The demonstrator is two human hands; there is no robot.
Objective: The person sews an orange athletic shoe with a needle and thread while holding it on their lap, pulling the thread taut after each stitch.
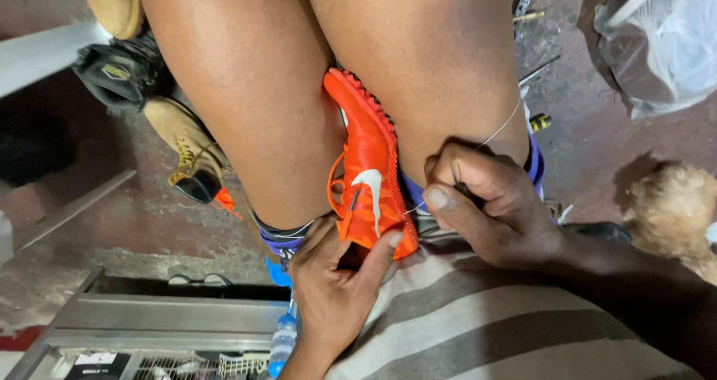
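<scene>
— Where is the orange shoe [370,175]?
— Clamped between the person's knees, sole up. The left hand [334,279] wraps its heel end, grip closed on it.
— And the right hand [489,201]?
— Its grip is pinched shut on a thin tool, with a pale thread [499,130] running up from it.
— Any containers?
— A clear plastic bag [665,40] at top right, contents unclear, and a metal rack [149,320] below, beside a small bottle [282,344].

orange shoe [370,175] between knees, hands [332,287] stitching — thread [499,130]
</scene>
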